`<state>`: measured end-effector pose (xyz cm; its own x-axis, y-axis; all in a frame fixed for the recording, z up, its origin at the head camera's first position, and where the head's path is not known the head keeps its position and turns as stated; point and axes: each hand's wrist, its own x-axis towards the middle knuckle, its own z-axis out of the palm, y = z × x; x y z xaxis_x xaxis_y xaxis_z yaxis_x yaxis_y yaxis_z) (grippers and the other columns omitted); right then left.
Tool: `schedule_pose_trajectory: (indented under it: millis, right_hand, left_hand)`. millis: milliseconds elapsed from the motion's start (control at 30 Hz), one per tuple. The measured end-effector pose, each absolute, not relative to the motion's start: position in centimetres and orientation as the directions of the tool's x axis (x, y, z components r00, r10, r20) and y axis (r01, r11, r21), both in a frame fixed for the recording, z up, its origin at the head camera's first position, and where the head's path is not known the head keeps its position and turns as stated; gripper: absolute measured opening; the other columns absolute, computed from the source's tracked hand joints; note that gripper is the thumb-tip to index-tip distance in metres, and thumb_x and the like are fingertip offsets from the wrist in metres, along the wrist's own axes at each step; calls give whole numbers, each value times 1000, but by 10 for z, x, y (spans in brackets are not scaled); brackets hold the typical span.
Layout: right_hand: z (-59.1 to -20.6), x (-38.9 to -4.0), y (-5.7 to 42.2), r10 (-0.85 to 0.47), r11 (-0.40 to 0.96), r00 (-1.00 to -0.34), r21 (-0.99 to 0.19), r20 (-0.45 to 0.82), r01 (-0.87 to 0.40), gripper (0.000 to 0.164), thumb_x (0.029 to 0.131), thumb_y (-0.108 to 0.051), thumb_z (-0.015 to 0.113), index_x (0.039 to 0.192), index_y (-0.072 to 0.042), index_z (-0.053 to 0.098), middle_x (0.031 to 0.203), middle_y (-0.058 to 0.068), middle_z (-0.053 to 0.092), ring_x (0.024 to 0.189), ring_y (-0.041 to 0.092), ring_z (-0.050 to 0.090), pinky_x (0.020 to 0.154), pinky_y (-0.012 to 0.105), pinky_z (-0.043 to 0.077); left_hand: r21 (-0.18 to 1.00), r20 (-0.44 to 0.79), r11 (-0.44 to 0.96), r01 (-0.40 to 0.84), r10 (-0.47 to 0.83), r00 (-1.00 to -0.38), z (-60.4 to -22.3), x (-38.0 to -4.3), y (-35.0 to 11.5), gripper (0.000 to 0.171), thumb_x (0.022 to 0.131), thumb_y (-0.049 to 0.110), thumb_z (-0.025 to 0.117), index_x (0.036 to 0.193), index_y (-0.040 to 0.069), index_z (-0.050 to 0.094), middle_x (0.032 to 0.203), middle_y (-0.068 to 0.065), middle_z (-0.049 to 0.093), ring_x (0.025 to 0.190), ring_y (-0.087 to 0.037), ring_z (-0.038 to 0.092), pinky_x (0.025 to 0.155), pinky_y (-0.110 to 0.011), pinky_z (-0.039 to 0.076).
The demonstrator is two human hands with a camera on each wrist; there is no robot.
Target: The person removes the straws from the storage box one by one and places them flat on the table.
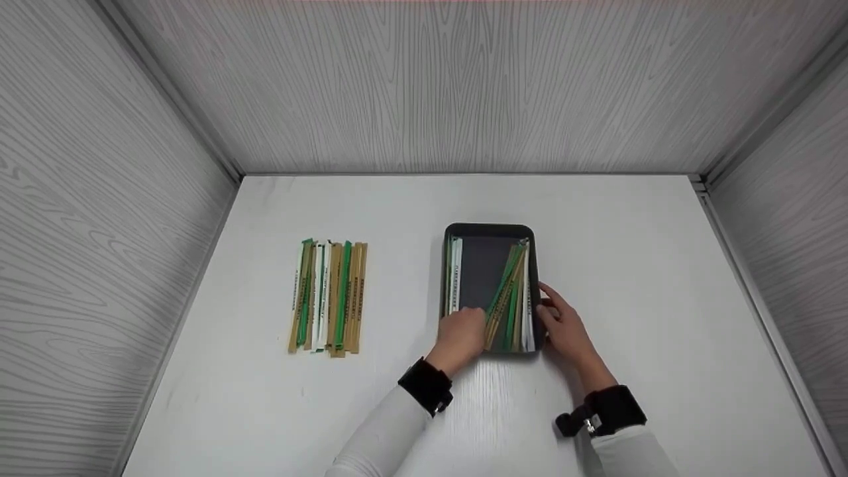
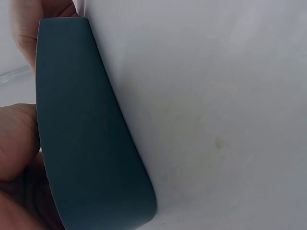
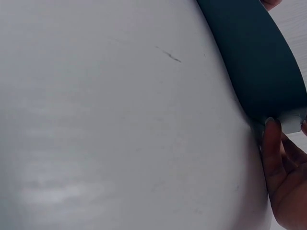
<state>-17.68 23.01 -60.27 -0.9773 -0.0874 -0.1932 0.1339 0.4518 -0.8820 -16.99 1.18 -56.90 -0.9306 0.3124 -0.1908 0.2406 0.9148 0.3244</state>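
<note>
Inside the dark rectangular tray (image 1: 481, 271), slim wrapped sticks (image 1: 503, 299) line both long sides, some leaning; the loose stick bundle (image 1: 358, 298) lies left of it. The left hand (image 1: 462, 333) curls over the tray's near-left part; whether it grips anything cannot be told. The right hand (image 1: 564, 333), loosely bent, touches the tray's right wall. Arranging seems underway; straightening the leaners probably comes next. Dark wrapper lettering is too small to read.

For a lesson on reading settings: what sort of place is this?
Probably a recording booth: grey wood-grain panels line three sides of a white table, and black wrist-worn devices suggest filming.
</note>
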Motion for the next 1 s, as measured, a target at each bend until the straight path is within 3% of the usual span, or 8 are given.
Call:
schedule_pose_trajectory:
  millis: [300,467,633,800,1000]
  right_hand:
    - [-603,-176,230,-88,446,-976,-884,-198,139,50,106,-21,44,155,-20,32,139,21,48,96,31,57,62,36,50]
    - [-603,-176,231,-87,457,-978,-879,-191,131,50,106,-22,43,155,-20,32,138,21,49,98,31,57,64,36,50]
    - [-603,-176,230,-85,480,-977,-867,-198,134,50,106,-24,43,155,-20,31,138,21,49,102,30,57,67,35,51]
    - [-603,-177,230,-80,467,-978,-874,-195,136,50,106,-23,43,155,-20,32,138,21,49,101,31,57,66,35,51]
    - [-602,-176,231,-85,463,-977,-876,-195,135,51,106,-24,43,155,-21,31,138,21,49,99,30,57,66,36,51]
  left_hand:
    - [309,-185,920,242,308,-933,-564,-170,11,20,81,6,76,66,12,64,67,-3,65,60,-20,63,47,-33,50]
    - [325,-202,924,203,278,-939,-557,-171,10,18,81,10,78,68,11,66,66,-4,63,60,-17,61,47,-32,49]
    - [375,-209,916,143,234,-950,-546,-173,2,25,85,1,65,63,11,58,63,-4,55,54,-14,51,46,-32,46]
    - [442,-104,888,126,191,-976,-533,-173,-16,27,86,0,60,61,11,56,61,-4,56,53,-15,53,45,-33,46]
    - [531,-8,844,73,92,-996,-521,-173,-51,14,89,7,62,76,8,67,70,-3,63,60,-18,60,50,-34,48]
